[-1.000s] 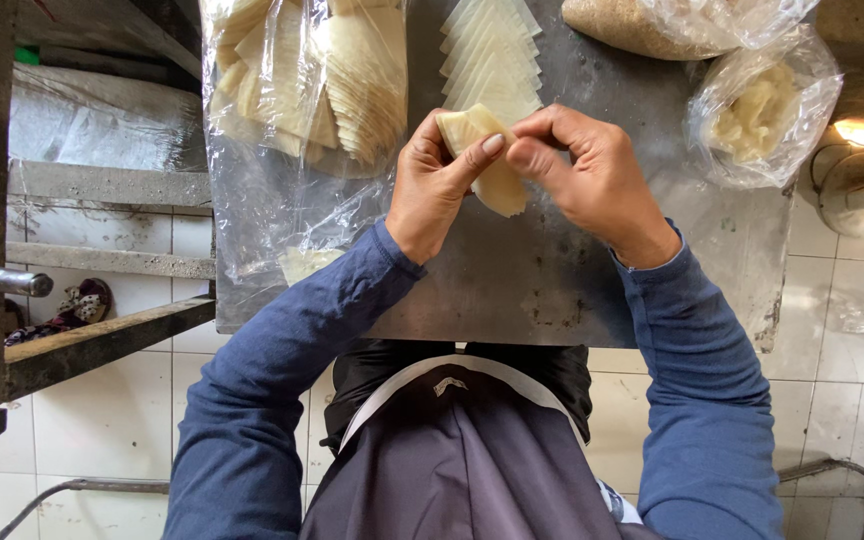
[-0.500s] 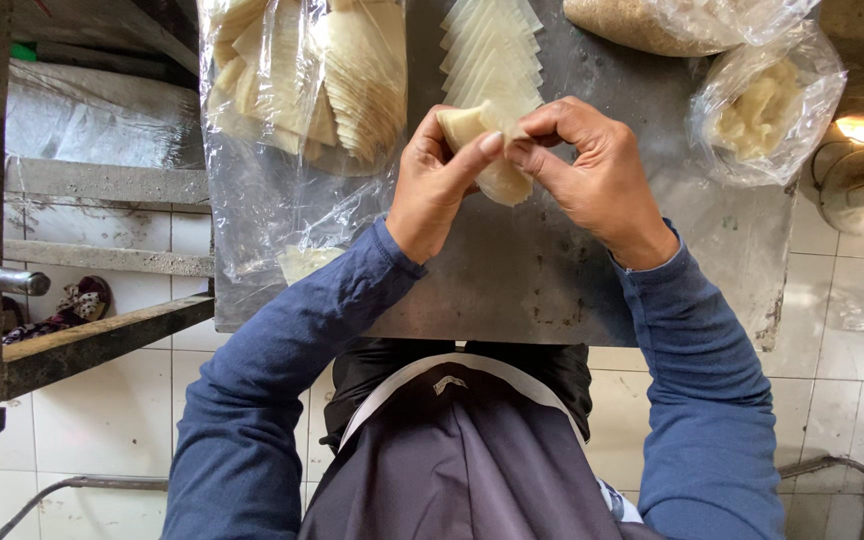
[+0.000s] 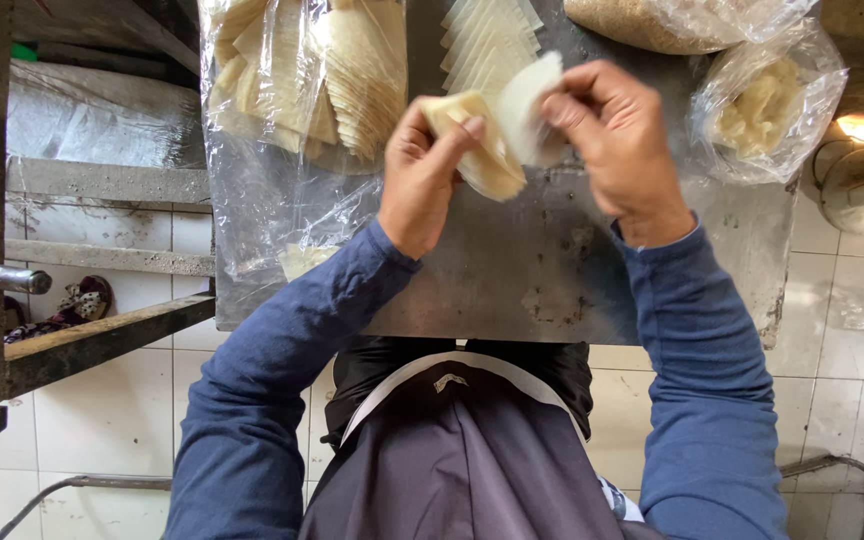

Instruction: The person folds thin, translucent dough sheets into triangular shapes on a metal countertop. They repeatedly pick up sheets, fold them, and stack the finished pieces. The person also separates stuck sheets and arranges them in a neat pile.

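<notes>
L hand (image 3: 420,180) pinches small stack of pale square dough wrappers (image 3: 480,150); R hand (image 3: 612,135), at 3 o'clock, finger-pinches thin white single wrapper sheet (image 3: 530,105) off top.

One view only, a head-worn camera looking steeply down over the person's own chest and both blue sleeves. It sits close: the left hand (image 3: 427,175) and right hand (image 3: 617,140) fill the upper middle of the frame. Beyond the fingertips (image 3: 472,125) the metal table (image 3: 512,270) runs out past the top edge, its near rim crossing the frame just behind the wrists. Below that rim the lens sees straight down to the tiled floor (image 3: 102,420). With no second view, nothing is shared.
</notes>
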